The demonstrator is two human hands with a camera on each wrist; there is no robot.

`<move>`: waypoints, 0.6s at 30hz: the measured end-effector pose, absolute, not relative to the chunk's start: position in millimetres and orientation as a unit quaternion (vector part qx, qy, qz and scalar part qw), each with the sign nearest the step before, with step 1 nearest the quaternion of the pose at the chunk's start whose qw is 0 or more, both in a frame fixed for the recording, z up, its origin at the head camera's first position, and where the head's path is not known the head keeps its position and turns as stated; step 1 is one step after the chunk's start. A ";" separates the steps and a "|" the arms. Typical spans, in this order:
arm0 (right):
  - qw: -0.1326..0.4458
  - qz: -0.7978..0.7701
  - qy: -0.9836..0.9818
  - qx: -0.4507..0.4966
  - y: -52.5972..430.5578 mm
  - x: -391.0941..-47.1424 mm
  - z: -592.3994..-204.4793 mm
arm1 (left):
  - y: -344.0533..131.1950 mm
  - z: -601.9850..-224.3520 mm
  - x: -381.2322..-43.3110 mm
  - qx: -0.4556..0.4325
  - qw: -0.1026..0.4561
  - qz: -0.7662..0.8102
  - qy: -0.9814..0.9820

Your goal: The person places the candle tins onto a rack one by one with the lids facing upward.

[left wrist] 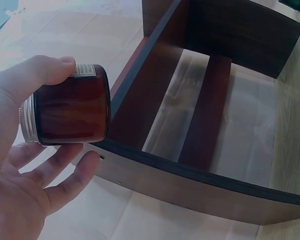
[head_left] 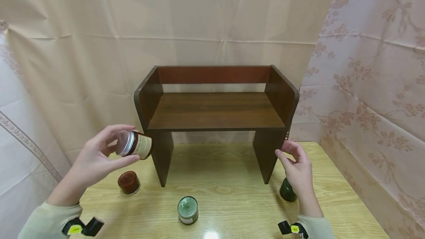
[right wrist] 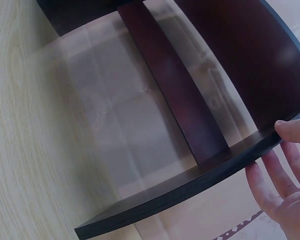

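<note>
My left hand (head_left: pixel 94 158) grips an amber glass jar (head_left: pixel 142 145) with a silver lid and a cream label, between thumb and fingers. The jar is tipped on its side above the table, by the left panel of a dark brown wooden shelf (head_left: pixel 216 110). In the left wrist view the jar's bare glass (left wrist: pixel 72 115) faces the camera, with the thumb at the label's edge. At the shelf's right panel (right wrist: pixel 165 202), my right hand (head_left: pixel 299 167) pinches the edge, thumb on one side and fingers on the other.
A reddish-brown jar (head_left: pixel 128 182) stands on the wood-grain table (head_left: pixel 232 213) at left. A pale green glass jar (head_left: pixel 187 209) is near the front middle. A dark green jar (head_left: pixel 287 190) stands partly behind my right wrist. Beige cloth (head_left: pixel 212 17) hangs behind; floral cloth (head_left: pixel 372 84) hangs at right.
</note>
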State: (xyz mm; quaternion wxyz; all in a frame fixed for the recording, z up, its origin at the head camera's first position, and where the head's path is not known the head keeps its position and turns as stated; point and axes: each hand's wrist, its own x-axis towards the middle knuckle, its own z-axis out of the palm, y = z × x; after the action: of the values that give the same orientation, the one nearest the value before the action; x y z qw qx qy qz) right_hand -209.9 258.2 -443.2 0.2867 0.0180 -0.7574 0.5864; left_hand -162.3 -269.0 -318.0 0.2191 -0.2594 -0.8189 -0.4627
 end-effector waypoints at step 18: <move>0.287 0.596 -0.750 0.023 258.1 -210.3 -443.3 | -257.0 -310.5 -166.5 -0.296 0.260 -0.470 -0.790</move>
State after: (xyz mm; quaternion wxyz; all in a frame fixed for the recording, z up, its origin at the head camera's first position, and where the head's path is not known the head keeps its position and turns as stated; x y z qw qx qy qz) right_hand -210.3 258.1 -443.3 0.2870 0.0227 -0.7498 0.5958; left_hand -166.5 -257.0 -310.5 0.2604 -0.2961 -0.7897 -0.4701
